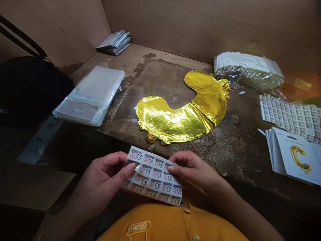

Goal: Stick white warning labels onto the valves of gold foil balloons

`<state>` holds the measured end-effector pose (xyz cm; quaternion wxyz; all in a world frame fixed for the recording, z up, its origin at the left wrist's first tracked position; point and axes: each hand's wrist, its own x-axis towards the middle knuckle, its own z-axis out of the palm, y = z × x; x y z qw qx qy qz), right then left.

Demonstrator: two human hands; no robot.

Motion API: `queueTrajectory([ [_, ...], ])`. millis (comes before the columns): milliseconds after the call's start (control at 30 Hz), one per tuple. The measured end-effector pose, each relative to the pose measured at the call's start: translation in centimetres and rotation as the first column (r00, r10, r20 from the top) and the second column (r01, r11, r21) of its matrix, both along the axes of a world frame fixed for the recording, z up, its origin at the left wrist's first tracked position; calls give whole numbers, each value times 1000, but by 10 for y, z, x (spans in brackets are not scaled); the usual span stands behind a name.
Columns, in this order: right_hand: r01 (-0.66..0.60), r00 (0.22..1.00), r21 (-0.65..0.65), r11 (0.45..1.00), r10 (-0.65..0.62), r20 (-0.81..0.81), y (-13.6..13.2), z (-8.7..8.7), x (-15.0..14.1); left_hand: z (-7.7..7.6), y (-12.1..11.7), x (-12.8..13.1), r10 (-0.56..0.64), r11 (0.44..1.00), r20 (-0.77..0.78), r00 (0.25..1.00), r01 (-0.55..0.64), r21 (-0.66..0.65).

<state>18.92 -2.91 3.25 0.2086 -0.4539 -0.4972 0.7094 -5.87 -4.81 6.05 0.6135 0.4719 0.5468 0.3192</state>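
Watching remotely, I log my left hand (100, 180) and right hand (193, 169) closed in a thumb-and-finger pinch on a sticker sheet (152, 184) at 6 o'clock, below a gold foil balloon (182, 112) at 12 o'clock; uneven pull could crease or tear the sheet.

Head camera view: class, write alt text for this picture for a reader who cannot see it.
A left hand and a right hand hold a sheet of small CE warning stickers above a worn wooden table. Beyond it lie a flat gold foil balloon, a stack of clear plastic bags and cards printed with a gold letter C.
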Motion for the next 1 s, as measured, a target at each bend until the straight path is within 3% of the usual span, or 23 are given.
queueTrajectory([
  [100,-28,982,232,972,-16,186,13,-2,-3,-10,5,-5,96,994,-52,994,-93,62],
  [167,-20,893,495,868,-206,399,22,5,2,-21,14,5,123,990,-31,992,-120,78],
  [200,-33,814,653,757,-359,457,25,10,5,-27,19,13,138,987,6,990,-138,85],
  [267,-124,679,881,457,-608,411,27,21,7,-36,27,31,127,990,88,988,-133,56],
  [300,-172,672,926,337,-647,361,26,26,5,-39,29,40,116,991,123,986,-122,49],
  [333,-205,711,942,266,-621,330,24,30,1,-41,31,47,100,993,149,984,-109,52],
  [400,-223,834,942,250,-451,317,19,29,-10,-44,34,57,65,993,181,981,-81,85],
  [467,-186,898,936,298,-334,285,15,20,-20,-45,35,60,22,992,202,979,-47,120],
  [600,-64,898,901,428,-370,240,13,-2,-25,-49,34,53,-116,987,249,962,84,136],
  [733,-63,874,881,469,-400,276,11,-4,-20,-52,28,47,-120,978,125,985,95,187],
  [800,-105,850,887,450,-423,315,11,0,-20,-53,24,47,-90,968,43,995,77,239],
  [933,-235,823,906,353,-423,378,14,8,-22,-52,22,49,-47,951,-15,999,49,304],
  [1000,-283,816,895,345,-403,414,15,10,-23,-51,23,49,-23,950,-24,999,30,312],
])
